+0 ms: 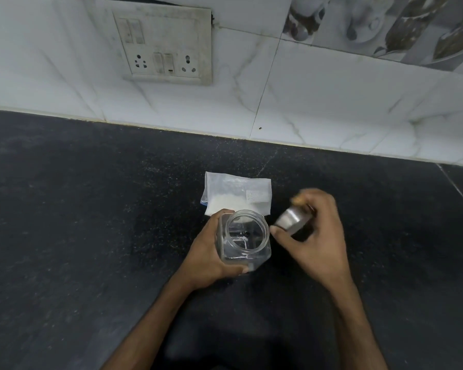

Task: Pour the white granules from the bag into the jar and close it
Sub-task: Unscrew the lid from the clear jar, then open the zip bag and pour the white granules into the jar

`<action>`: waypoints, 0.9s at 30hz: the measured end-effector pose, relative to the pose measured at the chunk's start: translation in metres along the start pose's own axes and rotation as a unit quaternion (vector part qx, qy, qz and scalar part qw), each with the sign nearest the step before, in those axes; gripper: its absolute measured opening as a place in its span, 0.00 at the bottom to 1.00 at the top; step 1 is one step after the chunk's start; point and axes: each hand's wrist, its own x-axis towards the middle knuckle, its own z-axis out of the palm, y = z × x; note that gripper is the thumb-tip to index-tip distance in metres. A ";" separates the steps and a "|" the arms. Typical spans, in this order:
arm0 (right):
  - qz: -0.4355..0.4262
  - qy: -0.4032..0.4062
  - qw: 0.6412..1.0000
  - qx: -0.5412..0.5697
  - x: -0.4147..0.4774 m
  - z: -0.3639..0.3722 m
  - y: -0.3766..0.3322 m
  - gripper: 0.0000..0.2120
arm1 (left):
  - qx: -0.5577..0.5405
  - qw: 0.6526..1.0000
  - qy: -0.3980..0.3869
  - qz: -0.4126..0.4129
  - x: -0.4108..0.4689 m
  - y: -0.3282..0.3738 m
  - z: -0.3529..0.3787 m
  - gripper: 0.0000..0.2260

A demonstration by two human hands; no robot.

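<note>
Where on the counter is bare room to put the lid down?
Bare counter lies left of the left hand and right of the right hand holding the lid. Crowded: the jar with the bag right behind it.

L hand [211, 249] lower centre of frame, R hand [321, 236] just right of it. Both bare. L forearm [150, 324] and R forearm [358, 329] bare too, widening twd bottom edge. Wrists [190, 279] slim. R fingertips [297, 200] blurred, detail n/a.
</note>
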 end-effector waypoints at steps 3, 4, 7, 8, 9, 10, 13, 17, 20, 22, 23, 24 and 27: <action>0.111 0.081 0.991 -0.011 -0.030 0.010 0.042 0.23 | 0.004 1.000 -0.003 -0.005 0.000 0.001 0.000 0.43; 0.133 0.093 0.987 -0.020 -0.040 0.014 0.055 0.22 | 0.005 1.000 -0.004 -0.005 0.000 0.001 0.000 0.44; 0.154 0.102 0.982 -0.040 -0.063 0.021 0.079 0.23 | 0.007 1.000 -0.005 0.003 0.000 0.001 0.000 0.43; 0.157 0.098 0.982 -0.042 -0.067 0.024 0.085 0.22 | 0.009 1.000 -0.006 0.006 -0.001 0.002 0.000 0.42; 0.159 0.092 0.982 -0.043 -0.070 0.027 0.089 0.21 | 0.010 1.000 -0.008 0.009 -0.001 0.002 0.000 0.42; 0.161 0.086 0.982 -0.048 -0.072 0.030 0.092 0.20 | 0.010 1.000 -0.009 0.010 -0.001 0.002 0.000 0.42; 0.155 0.071 0.984 -0.055 -0.075 0.039 0.098 0.19 | 0.006 1.000 -0.010 0.014 -0.001 0.003 -0.001 0.42; 0.148 0.026 0.986 -0.075 -0.076 0.047 0.105 0.16 | -0.004 1.000 -0.011 0.015 -0.002 0.004 -0.001 0.42; 0.151 -0.006 0.983 -0.103 -0.075 0.048 0.104 0.15 | -0.013 1.000 -0.015 0.010 0.000 0.002 0.000 0.44; 0.158 0.014 0.979 -0.126 -0.069 0.045 0.096 0.14 | -0.016 0.999 -0.038 -0.001 -0.001 0.001 -0.003 0.48; 0.158 0.040 0.979 -0.122 -0.063 0.041 0.089 0.12 | -0.018 0.998 -0.066 -0.010 -0.001 0.001 -0.007 0.51; 0.152 0.075 0.979 -0.110 -0.055 0.037 0.082 0.11 | -0.020 0.995 -0.098 -0.019 0.002 -0.002 -0.013 0.55; 0.121 0.149 0.980 -0.047 -0.020 0.028 0.064 0.09 | -0.061 0.992 -0.104 -0.037 0.018 -0.005 -0.034 0.49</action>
